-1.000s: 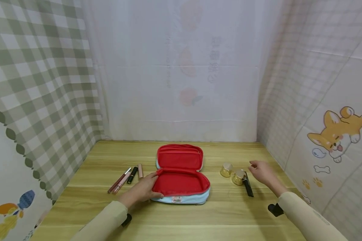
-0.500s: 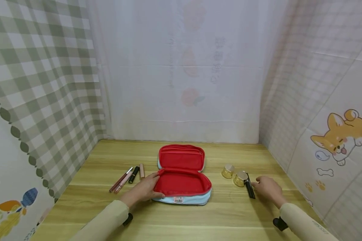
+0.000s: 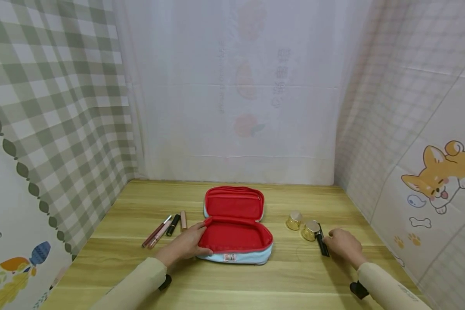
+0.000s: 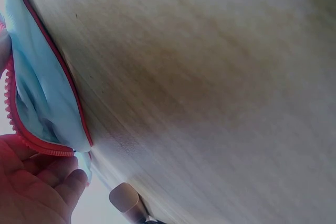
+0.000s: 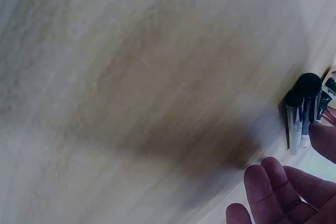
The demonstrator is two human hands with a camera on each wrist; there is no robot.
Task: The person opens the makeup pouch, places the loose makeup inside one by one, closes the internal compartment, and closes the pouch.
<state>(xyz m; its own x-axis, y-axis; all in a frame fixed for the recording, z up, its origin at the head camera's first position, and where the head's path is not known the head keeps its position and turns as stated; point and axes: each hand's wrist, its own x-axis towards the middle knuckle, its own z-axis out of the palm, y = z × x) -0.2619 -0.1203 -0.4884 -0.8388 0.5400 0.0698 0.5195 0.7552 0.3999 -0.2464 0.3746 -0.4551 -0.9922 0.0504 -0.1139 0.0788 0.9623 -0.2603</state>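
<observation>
A red-lined, light-blue zip pouch point(image 3: 236, 257) lies unzipped with its lid folded back. My left hand point(image 3: 187, 244) holds its left side, the thumb on the front edge; in the left wrist view, fingers point(image 4: 63, 177) curl at the red zip point(image 4: 39, 142). My right hand point(image 3: 342, 244) is at the right, beside slim black cosmetic tubes point(image 3: 323, 244). In the right wrist view the thumb is close to the black-ended tubes point(image 5: 295, 121), with the other fingers point(image 5: 257, 182) apart from them. Two gold-coloured jars point(image 3: 294, 220) stand just left of the tubes.
Left of the pouch lie two slim pinkish tubes point(image 3: 156, 231), a black tube point(image 3: 173, 225) and a rose-gold tube point(image 3: 183, 220). The wooden table point(image 3: 232, 288) is bounded by a white curtain point(image 3: 178, 129) behind and patterned cloths at both sides.
My right hand has come down from above and right of the jars to the black tubes, moving a little closer in the last half second. The left hand stays at the pouch.
</observation>
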